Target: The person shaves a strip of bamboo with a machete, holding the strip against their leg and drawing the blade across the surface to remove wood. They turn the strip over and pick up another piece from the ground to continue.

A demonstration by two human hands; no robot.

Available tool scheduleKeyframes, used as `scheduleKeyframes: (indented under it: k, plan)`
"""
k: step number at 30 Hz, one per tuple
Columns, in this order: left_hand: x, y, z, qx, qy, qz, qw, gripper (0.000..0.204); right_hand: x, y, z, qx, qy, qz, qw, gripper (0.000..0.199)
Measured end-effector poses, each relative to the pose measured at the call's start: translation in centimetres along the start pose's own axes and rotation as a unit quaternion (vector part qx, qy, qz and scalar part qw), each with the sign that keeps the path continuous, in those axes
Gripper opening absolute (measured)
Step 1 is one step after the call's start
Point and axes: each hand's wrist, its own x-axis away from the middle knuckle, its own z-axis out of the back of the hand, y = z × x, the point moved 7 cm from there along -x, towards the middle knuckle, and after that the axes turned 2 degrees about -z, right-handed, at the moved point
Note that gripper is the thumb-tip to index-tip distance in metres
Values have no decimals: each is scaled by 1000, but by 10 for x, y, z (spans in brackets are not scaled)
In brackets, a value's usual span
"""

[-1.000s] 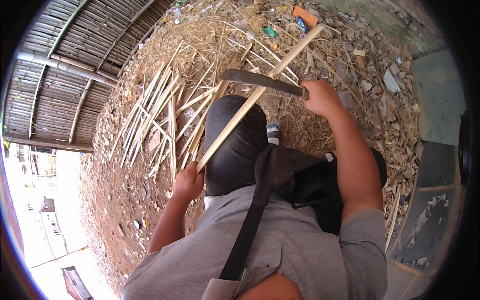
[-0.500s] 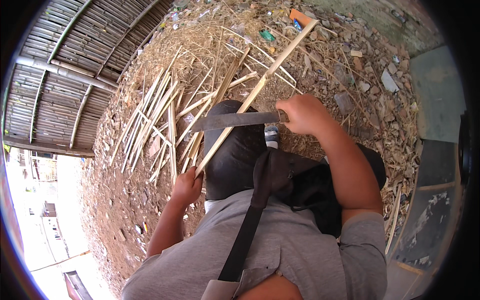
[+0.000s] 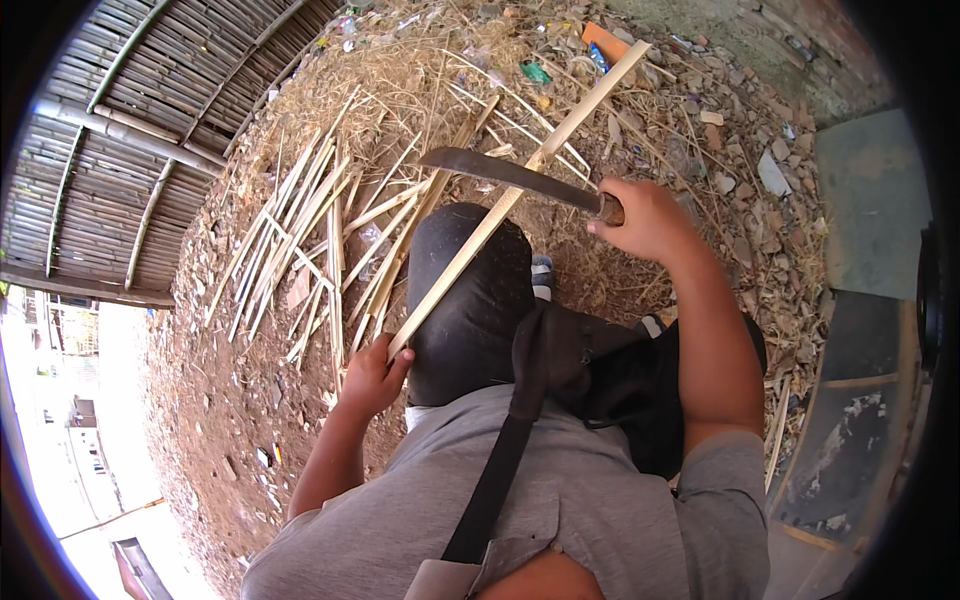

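Observation:
A long pale bamboo strip (image 3: 464, 262) runs slantwise across my bent left knee, its far end out over the litter. My left hand (image 3: 374, 378) is closed round the strip's near end, beside the knee. In my right hand (image 3: 645, 222) is the handle of a machete (image 3: 520, 176), fingers wrapped round it. The dark blade points left and crosses the strip just beyond the knee; whether it touches the strip I cannot tell. A node shows on the strip just past the blade.
Several split bamboo strips (image 3: 290, 235) lie in a loose pile to the left. Dry straw, stones and rubbish cover the ground (image 3: 740, 190) ahead and to the right. A bamboo-slat wall (image 3: 110, 150) stands at the upper left, grey panels (image 3: 870, 200) at the right. A black bag (image 3: 625, 400) hangs at my waist.
The machete has moved away from me along the strip, from over my knee to beyond it, and its blade has tilted. My left hand keeps its hold and has shifted slightly.

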Motion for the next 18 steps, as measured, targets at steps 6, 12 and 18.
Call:
scheduleKeyframes:
  k: [6,12,18]
  plan:
    - [-4,-14,0,81,59,-48,994,42,3,-25,1,-11,-44,23,999,41]
    - [-21,-27,-5,57,45,-78,994,44,-4,-56,11,101,6,55,993,48]
    - [-33,-28,3,45,45,-98,993,43,13,-79,17,154,24,73,985,49]
